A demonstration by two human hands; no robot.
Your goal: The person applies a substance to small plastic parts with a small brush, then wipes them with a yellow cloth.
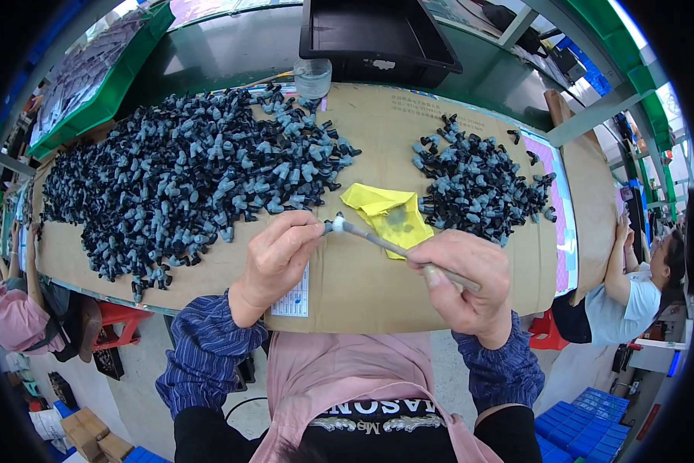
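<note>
A: Hand status? Use the yellow cloth [378, 202] as ref.
B: Left hand [273, 258]: near side of cloth, off to its left. Thumb and forefinger pinching a small piece [328, 227], mostly hidden by the fingertips.
A: Right?
B: Right hand [466, 282]: near side of cloth, off to its right. Fingers curled, thumb clamped on the handle of a brush-like tool [371, 237]. Handle crosses in front of the cloth's near part; white tip sits at the piece, just left of the cloth. Can't tell if tip and piece touch.
A: Stock?
B: Large pile [192, 170] of grey-and-black pieces left of cloth, smaller pile [478, 185] right of it, a few strays along its outer edge. All on a cardboard sheet [362, 297], cloth too.
A: Rest?
B: Clear cup [313, 81] beyond cloth, to its left. Black tray [432, 71] straight beyond. Printed sheet [294, 302] on the near side, left of cloth, partly behind the left hand.
</note>
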